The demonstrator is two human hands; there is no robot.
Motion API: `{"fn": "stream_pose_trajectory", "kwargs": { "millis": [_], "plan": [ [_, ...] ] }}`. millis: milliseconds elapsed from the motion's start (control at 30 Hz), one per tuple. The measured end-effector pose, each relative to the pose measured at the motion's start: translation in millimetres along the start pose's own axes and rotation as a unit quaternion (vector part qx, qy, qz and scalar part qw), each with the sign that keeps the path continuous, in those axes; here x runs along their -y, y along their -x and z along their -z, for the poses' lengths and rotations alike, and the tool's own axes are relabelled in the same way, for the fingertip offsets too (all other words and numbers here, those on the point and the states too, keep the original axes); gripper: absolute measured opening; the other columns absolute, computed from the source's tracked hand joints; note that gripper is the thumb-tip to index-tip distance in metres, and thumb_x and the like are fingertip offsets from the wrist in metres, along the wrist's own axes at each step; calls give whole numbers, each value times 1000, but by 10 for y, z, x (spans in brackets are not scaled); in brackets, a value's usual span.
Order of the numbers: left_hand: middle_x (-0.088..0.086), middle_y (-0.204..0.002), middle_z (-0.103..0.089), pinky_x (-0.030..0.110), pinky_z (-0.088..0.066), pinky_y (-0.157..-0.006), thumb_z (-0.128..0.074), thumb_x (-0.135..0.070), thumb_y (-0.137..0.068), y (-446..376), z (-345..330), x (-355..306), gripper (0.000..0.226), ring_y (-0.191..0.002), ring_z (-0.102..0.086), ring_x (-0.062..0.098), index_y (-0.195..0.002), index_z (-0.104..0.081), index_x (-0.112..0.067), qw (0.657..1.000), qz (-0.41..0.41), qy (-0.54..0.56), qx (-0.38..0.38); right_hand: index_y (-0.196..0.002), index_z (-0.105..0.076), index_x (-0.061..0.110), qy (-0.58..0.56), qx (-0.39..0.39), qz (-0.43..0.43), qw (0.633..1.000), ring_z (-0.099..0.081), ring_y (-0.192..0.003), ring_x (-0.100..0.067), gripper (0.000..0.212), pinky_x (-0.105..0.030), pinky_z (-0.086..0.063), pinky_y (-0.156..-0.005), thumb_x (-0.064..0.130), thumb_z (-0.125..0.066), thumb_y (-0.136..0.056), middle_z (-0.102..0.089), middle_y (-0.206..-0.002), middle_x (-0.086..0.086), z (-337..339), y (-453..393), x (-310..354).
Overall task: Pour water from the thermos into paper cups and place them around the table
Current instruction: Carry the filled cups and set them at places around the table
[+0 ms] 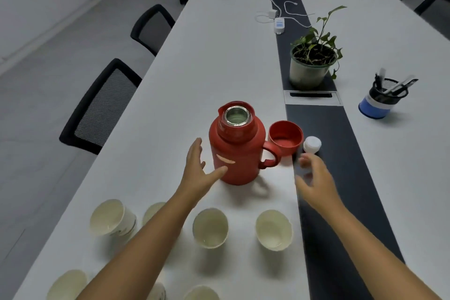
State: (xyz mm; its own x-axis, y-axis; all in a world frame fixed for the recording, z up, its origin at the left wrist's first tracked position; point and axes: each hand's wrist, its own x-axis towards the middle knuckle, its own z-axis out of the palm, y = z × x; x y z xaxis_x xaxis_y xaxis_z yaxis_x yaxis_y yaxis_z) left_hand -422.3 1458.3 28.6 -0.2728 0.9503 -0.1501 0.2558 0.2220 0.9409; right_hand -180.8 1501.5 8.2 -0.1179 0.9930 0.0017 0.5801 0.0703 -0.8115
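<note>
Nearest cups: three pale paper cups at the bottom edge, cut off by the frame; one (67, 284) at the left, one (202, 293) in the middle, one partly hidden behind the left forearm.
Cup row: four upright cream paper cups on the white table (219, 61); leftmost cup (110, 218), a second cup (152, 212) half hidden by the forearm, middle cup (210, 228), right cup (274, 229) just beside the dark centre strip (323, 129). Contents cannot be told.
Left hand (197, 168): fingers straight and spread, palm facing the thermos; thumb tip at or touching the lower body, contact uncertain; holds nothing.
Right hand (314, 178): motion-blurred, fingers loosely curled over the dark strip, just short of the white stopper; nothing seen in its grasp.
Thermos: red cylindrical thermos jug (236, 146) upright mid-table beyond the cup row, between the two hands; mouth uncovered, steel neck visible; handle pointing right.
Lid: red round cup-lid (285, 137), mouth up, just right of the thermos, beside the handle.
Stopper: small white round stopper (312, 144) on the dark strip, just right of the lid.
Pen holder: black mesh pot with blue base (382, 100), far right.
Plant: green plant in a pale pot (310, 68) on the strip.
Far: white power strip (279, 25) with cables; black mesh chairs (102, 105) along both sides.
</note>
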Motion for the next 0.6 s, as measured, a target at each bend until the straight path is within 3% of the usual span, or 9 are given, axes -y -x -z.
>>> {"fn": "stream_pose_trajectory", "kwargs": {
  "millis": [67,133,200,300,367,433,500,600],
  "plan": [
    [-7,-136,-38,21,-34,-98,-67,-8,-80,376,38,-16,63,-124,-37,7,-132,-36,-24,996,-61,-22,-65,-117,-46,8,-40,-60,-37,997,-50,-97,-20,40,-31,-40,-79,-3,-58,-80,-50,-108,-4,186,426,-182],
    [-17,-115,-50,13,-39,-92,-64,-10,-82,857,65,-5,40,-112,-49,5,-111,-49,-33,988,-109,-37,-107,-115,-47,8,-73,-63,-79,992,-52,-97,-23,38,-31,-43,-79,-4,-58,-81,-53,-107,-5,256,918,-372],
    [-22,-103,-53,5,-39,-88,-61,-22,-78,1360,74,107,25,-98,-53,0,-100,-54,-33,974,-153,-71,-149,-114,-48,8,-73,-23,-106,991,-54,-95,-24,38,-22,-45,-76,-5,-58,-80,-55,-108,-7,198,1404,-550],
    [-14,-88,-54,5,-38,-80,-55,-29,-75,2079,17,471,18,-83,-49,1,-91,-58,-21,953,-194,-125,-197,-112,-50,13,-83,51,-112,989,-55,-103,-25,41,-16,-45,-73,-8,-60,-78,-55,-107,-3,36,2025,-687],
    [-13,-81,-48,9,-38,-74,-61,-27,-72,2498,-79,782,15,-74,-45,5,-78,-47,-26,966,-133,-113,-191,-112,-46,23,-83,114,-102,985,-51,-108,-21,50,-18,-43,-82,-6,-63,-76,-52,-112,3,-71,2360,-713],
    [-9,-83,-46,16,-38,-70,-74,-14,-70,2780,-182,1070,38,-75,-48,14,-78,-41,-31,984,7,-76,-160,-119,-37,31,-66,168,-99,979,-45,-113,-14,64,-25,-36,-94,0,-69,-73,-44,-122,8,-193,2606,-701],
    [-6,-95,-44,18,-38,-72,-79,-7,-67,2866,-241,1295,49,-86,-51,20,-93,-42,-26,983,124,-51,-123,-128,-29,32,-74,177,-118,974,-38,-120,-10,80,-29,-31,-101,4,-74,-67,-37,-131,10,-331,2723,-652],
    [-1,-121,-39,24,-37,-86,-79,-8,-66,2714,-232,1422,79,-103,-47,16,-130,-33,-12,978,180,-9,-101,-139,-22,22,-97,136,-156,974,-31,-127,-9,101,-33,-28,-107,6,-80,-59,-33,-136,10,-543,2726,-539]
  ]
}}
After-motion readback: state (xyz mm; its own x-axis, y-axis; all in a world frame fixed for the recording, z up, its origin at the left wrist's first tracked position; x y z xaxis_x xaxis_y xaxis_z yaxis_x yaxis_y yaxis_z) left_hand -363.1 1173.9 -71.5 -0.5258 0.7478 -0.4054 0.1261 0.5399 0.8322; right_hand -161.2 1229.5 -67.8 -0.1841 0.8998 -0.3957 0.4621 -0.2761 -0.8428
